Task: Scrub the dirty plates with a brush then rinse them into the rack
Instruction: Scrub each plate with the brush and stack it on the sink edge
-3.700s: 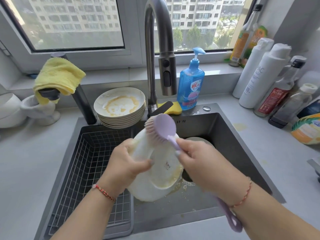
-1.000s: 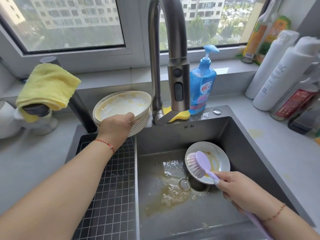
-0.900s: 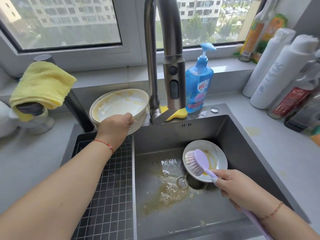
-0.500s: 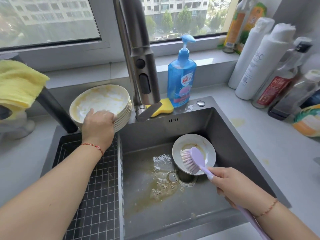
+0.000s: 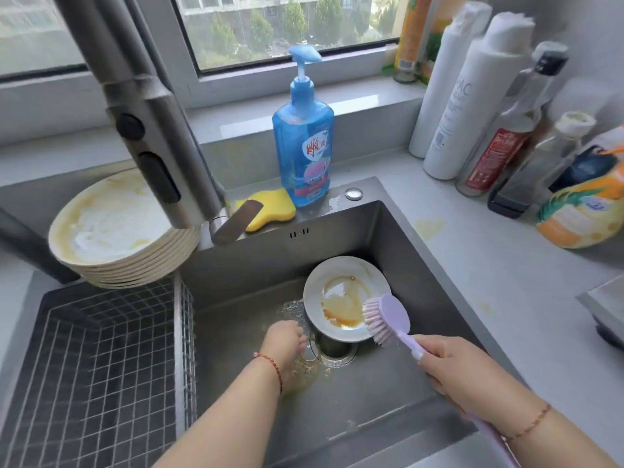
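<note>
One view only, from the head: we look down into the sink.
Left hand: half a second ago we rested it on the stack of dirty plates at the sink's back left corner; now we have it down on the sink floor, just left of the drain. Its fingers point away from us and we cannot tell whether they curl; it holds nothing we can see.
Right hand: we keep it wrapped around the handle of the lilac brush.
Brush: its bristles now touch the near right rim of the plate; before they hung over its middle.
Plate in the sink: it lies tilted over the drain, smeared with brown sauce, unscrubbed.
Rack: no plate in it.
Meaning: we judge the left hand is going for this plate's edge, to lift it for scrubbing; the stack waits.
</note>
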Tool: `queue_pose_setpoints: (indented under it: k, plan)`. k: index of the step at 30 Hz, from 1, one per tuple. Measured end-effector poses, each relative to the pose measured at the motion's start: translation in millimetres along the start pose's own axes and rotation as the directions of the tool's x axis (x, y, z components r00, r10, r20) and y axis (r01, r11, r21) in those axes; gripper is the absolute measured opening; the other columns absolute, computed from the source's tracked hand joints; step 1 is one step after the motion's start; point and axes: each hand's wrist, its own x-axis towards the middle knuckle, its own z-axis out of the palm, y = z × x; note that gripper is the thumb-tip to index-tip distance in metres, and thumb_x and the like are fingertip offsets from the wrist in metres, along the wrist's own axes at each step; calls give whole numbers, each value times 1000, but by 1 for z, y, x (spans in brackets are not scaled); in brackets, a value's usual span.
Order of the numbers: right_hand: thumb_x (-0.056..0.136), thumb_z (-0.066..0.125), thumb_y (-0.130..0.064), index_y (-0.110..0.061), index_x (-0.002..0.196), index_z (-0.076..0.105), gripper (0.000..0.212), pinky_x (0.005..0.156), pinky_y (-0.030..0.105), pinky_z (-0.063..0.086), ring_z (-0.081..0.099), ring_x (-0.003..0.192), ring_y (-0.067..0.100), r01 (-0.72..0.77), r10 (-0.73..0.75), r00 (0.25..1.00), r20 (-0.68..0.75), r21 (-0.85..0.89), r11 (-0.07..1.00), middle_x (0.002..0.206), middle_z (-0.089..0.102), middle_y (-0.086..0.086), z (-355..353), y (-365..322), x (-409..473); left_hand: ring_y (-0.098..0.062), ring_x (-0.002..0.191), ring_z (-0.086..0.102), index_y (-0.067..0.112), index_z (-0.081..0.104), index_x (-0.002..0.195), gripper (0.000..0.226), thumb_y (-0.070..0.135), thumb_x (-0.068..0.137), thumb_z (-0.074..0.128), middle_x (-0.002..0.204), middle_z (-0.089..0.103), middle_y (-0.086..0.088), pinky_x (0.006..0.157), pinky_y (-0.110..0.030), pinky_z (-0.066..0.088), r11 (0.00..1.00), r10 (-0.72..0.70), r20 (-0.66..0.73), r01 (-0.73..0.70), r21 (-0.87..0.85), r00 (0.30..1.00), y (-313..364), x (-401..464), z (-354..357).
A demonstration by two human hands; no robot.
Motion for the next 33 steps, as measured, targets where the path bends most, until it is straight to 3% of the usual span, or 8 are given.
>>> queue_pose_setpoints:
  k: [3, 6, 8, 12, 17, 26, 28, 33]
  plan:
    - [97, 42, -22, -18, 103, 65, 24, 40, 20, 30, 26, 45, 14, 14, -12, 1000, 26, -45, 999, 50, 29, -8, -7, 3, 4, -15, 66, 52, 8, 54, 99, 16, -1, 101, 41, 78, 52, -6, 56, -19, 47, 962, -154, -90, 128, -241, 984, -16, 17, 24]
    - [98, 40, -24, -20, 99, 65, 25, 40, 20, 34, 29, 41, 11, 26, -23, 999, 34, -96, 995, 47, 31, -11, -13, 3, 7, -26, 107, 60, -1, 47, 134, 34, -3, 101, 43, 114, 59, -19, 95, -33, 50, 922, -211, -71, 174, -347, 975, -20, 21, 43]
    - [98, 39, -26, -21, 100, 64, 26, 38, 20, 36, 29, 38, 9, 25, -21, 999, 39, -123, 992, 43, 31, -13, -16, 3, 10, -29, 119, 55, -8, 46, 136, 36, -5, 100, 41, 129, 55, -23, 109, -37, 40, 911, -222, -47, 190, -366, 974, -17, 29, 51]
    - [99, 39, -25, -23, 104, 65, 26, 38, 18, 35, 28, 38, 7, 19, -14, 999, 46, -111, 994, 39, 30, -14, -21, 3, 14, -26, 101, 58, -7, 51, 127, 30, -4, 99, 42, 127, 56, -18, 102, -37, 45, 913, -229, -104, 176, -369, 968, -14, 46, 59]
    - [98, 40, -25, -14, 108, 62, 26, 41, 18, 31, 28, 46, 10, 39, -38, 999, 16, -123, 992, 47, 29, -11, -23, 8, 20, -21, 74, 49, 2, 51, 112, 16, -1, 99, 42, 88, 51, -15, 94, -37, 47, 917, -258, -172, 184, -355, 951, -11, 49, 63]
    - [98, 42, -23, -46, 103, 64, 33, 40, 18, 33, 31, 47, 12, 19, -16, 999, 39, -79, 997, 44, 30, -13, -25, 14, 22, -26, 94, 63, -1, 54, 119, 23, 5, 100, 43, 99, 65, -15, 94, -39, 49, 853, -211, -34, 167, -494, 977, -10, 46, 56]
    - [98, 42, -22, -43, 104, 66, 32, 41, 18, 32, 31, 47, 12, 16, -13, 999, 41, -79, 997, 44, 30, -13, -24, 16, 24, -28, 93, 65, -5, 54, 123, 28, 7, 101, 44, 104, 67, -18, 83, -40, 54, 817, -168, -16, 130, -562, 986, -9, 45, 58]
    - [97, 41, -21, -39, 100, 66, 31, 41, 17, 30, 28, 45, 9, 24, -22, 999, 25, -84, 996, 45, 29, -12, -24, 12, 21, -36, 115, 61, 3, 54, 127, 31, 22, 105, 47, 123, 65, -20, 93, -51, 52, 773, -137, 43, 134, -620, 990, 1, 42, 71]
